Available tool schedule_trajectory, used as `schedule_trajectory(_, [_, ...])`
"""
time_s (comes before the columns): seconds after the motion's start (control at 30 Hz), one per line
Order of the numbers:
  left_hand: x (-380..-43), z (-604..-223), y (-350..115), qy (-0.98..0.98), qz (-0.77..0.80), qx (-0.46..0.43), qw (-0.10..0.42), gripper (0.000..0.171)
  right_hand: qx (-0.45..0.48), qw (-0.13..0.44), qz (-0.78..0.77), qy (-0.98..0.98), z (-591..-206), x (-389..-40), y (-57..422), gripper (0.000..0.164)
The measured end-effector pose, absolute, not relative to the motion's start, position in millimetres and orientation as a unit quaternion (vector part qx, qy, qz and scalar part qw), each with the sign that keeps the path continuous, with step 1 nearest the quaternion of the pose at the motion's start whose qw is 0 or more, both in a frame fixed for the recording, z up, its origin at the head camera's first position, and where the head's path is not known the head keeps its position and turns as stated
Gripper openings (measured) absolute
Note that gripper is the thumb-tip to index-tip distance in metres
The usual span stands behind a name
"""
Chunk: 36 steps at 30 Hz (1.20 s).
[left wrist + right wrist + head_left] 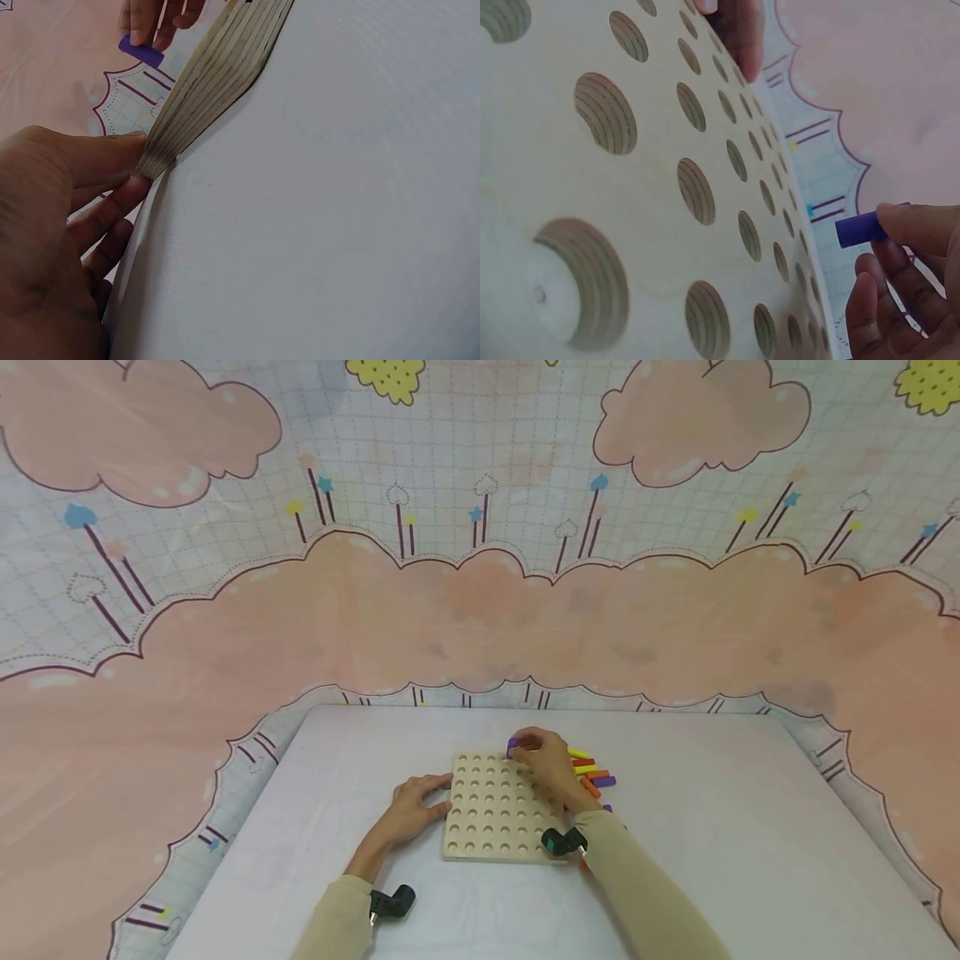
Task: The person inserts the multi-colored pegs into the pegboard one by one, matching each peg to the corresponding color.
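Pale square wooden board with round holes (481, 821) lies on white table (765, 827); visible holes unfilled, work seems at beginning. Left hand (411, 808), fingers extended, touches board's left edge; right hand (549, 762) pinches, between fingers, purple cylindrical peg (860, 229), not yet inserted. Loose multicoloured cylindrical pegs (585, 769) at right.

White table (750, 827), straight far edge, sides spreading toward viewer. Printed cloth (450, 443) behind table, also along both sides; upper part pale, faintly gridded. Two large pink clouds (705, 418), dark outlines. Yellow scalloped shapes (386, 375) near top. Broad peach band (465, 635) below, wavy edge. Dark stalks (114, 569) above band, some tipped with blue stars (326, 484).
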<state>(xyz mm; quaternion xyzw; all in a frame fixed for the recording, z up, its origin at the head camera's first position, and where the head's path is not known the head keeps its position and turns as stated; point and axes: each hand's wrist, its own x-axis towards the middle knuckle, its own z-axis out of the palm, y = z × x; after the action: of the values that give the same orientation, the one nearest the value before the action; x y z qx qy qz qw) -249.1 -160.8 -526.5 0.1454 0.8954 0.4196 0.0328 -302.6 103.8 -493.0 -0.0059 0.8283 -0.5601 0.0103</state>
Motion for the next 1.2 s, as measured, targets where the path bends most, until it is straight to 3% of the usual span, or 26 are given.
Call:
schedule_trajectory(0.2, [-248.8,-526.7,-161.6,0.895,0.419,0.149,0.03,0.048,0.021,0.035,-0.562,0.826,-498.6,-308.8,96.7,0.015])
schedule_trajectory(0.53, [-247.9,-527.7,-161.1,0.896,0.419,0.142,0.036,0.05,0.011,0.004,-0.526,0.85,-505.6,-312.7,92.1,0.013])
schedule_trajectory(1.2, [-249.8,-527.7,-158.4,0.894,0.425,0.139,0.03,0.048,0.009,0.02,-0.513,0.858,-504.0,-316.1,92.4,0.015])
